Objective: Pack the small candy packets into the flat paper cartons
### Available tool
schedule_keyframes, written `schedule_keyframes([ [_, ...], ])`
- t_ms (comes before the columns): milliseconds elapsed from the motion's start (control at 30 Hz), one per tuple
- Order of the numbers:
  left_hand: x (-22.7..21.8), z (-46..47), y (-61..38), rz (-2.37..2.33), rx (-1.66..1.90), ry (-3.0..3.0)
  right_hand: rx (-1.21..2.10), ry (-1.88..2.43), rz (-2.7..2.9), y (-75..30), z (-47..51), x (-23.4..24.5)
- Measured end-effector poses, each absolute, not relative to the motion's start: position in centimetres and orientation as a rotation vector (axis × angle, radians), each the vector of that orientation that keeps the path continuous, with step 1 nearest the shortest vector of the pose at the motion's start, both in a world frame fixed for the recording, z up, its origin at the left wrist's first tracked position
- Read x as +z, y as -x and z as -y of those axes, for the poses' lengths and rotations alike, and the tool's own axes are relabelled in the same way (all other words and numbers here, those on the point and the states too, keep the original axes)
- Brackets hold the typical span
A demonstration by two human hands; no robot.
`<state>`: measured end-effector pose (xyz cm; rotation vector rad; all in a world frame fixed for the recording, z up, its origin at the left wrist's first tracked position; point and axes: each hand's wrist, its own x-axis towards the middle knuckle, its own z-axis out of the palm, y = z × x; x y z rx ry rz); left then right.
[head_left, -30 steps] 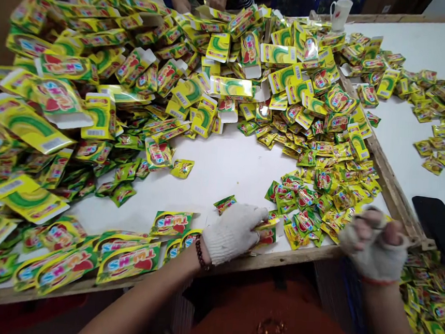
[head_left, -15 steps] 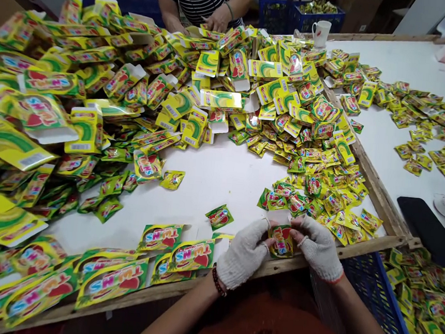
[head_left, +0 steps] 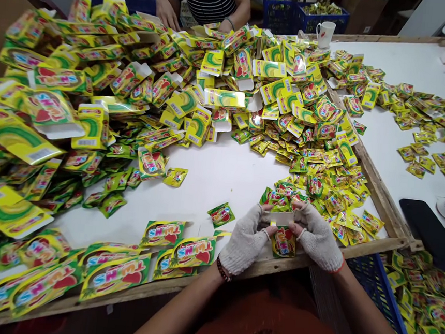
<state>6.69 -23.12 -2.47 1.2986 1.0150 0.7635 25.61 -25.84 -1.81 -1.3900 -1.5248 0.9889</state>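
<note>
Carrying surface, desk (head_left: 213, 182): white top with a wooden rim, strewn with yellow-green packaging.
Carton pile (head_left: 77, 86): flat and half-folded cartons heaped along the left and far sides; a co-worker's hand (head_left: 164, 12) rests at the far edge.
Sachet heap (head_left: 324, 160): small foil sachets, right of the bare patch.
Crate (head_left: 378, 295): blue, below the desk's right corner, holding loose sachets.
Left hand (head_left: 245, 242): gloved, fingers closed on the small box's left edge.
Right hand (head_left: 319, 237): gloved, pinching its right edge at the flap.
Small box (head_left: 283, 242): at the near rim between both hands, white flap raised; contents hidden. Judged light, thin, glossy card that creases easily; best pinched at the side edges near the mouth.
</note>
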Motion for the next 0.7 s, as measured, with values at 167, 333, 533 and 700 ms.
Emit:
schedule_keyframes([
  [167, -2.1, 23.2, -6.1, -1.071, 0.73, -1.532, 0.918, 1.368, 1.792, -25.8, 25.6, -1.0],
  [333, -0.6, 22.9, -5.7, -1.09, 0.663, -1.493, 0.972, 1.379, 1.818, -25.5, 25.2, 0.5],
  [533, -0.2, 22.7, -5.4, -1.085, 0.635, -1.559, 1.004, 1.373, 1.824, -25.6, 24.8, 0.9],
  [700, -1.4, 23.9, -4.5, -0.876, 0.882, -2.086, 1.087, 1.082, 1.94, -27.0, 25.0, 0.6],
])
